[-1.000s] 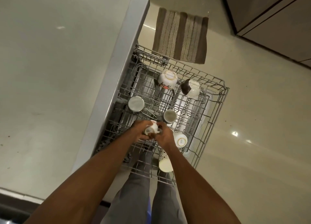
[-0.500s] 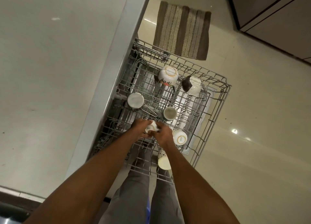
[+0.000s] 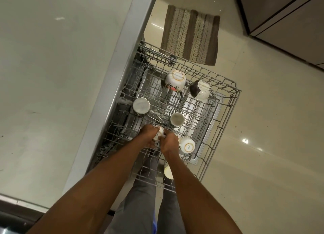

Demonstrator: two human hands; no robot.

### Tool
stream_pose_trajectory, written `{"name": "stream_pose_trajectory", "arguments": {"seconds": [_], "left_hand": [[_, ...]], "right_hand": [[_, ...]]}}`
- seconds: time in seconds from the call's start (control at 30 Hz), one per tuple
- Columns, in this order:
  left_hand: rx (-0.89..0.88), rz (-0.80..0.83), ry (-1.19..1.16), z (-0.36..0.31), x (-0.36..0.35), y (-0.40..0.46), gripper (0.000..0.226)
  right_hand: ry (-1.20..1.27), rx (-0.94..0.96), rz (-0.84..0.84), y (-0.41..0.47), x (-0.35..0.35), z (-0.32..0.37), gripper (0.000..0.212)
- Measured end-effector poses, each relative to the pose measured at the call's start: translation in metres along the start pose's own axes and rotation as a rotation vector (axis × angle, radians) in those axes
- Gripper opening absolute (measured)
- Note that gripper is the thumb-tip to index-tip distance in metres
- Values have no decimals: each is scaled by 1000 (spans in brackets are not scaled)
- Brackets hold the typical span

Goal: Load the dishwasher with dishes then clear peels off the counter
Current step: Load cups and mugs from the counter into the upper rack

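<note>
Both hands have stayed together over the same small white cup since the earlier frames, with only a slight shift of the wrists while the head camera drifted a little. At this moment the left hand curls its fingers round the left side of the small white ceramic cup, and the right hand pinches the cup from the right, so the cup is clamped between them just above the wires of the pulled-out grey wire dishwasher rack, near its front middle. Just right of the right hand, a white cup with a gold rim and printed base lies upside down in the rack. Beyond the hands stands a small steel cup, and to its left an inverted steel saucepan with a wire handle. At the far side of the rack sit an upturned white bowl with a gold ring and floral print and, beside it, a dark-brown-and-white cup tipped on its side. Partly hidden under the right forearm, a pale cream cup rests near the rack's front edge. A pale glossy counter fills the left of the view, and a brown striped floor mat lies on the cream tiled floor past the rack.
</note>
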State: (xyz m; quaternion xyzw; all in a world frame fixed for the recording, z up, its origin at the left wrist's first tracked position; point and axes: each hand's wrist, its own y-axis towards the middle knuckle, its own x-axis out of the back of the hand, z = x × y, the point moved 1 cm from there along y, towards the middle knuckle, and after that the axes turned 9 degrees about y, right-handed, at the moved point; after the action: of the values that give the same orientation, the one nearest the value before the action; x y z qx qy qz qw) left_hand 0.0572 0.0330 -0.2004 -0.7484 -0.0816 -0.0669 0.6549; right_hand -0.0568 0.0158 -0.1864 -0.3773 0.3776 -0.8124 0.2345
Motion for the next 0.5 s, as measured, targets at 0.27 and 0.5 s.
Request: {"name": "stream_pose_trajectory", "arguments": {"seconds": [0.27,0.5], "left_hand": [[29,-53,24,2,6,-5,34],[20,-143,109,6,10,-13,36]], "right_hand": [[-37,31,33,1,1,-2,26],[-99,117,-46,-19,6,2,27]]}}
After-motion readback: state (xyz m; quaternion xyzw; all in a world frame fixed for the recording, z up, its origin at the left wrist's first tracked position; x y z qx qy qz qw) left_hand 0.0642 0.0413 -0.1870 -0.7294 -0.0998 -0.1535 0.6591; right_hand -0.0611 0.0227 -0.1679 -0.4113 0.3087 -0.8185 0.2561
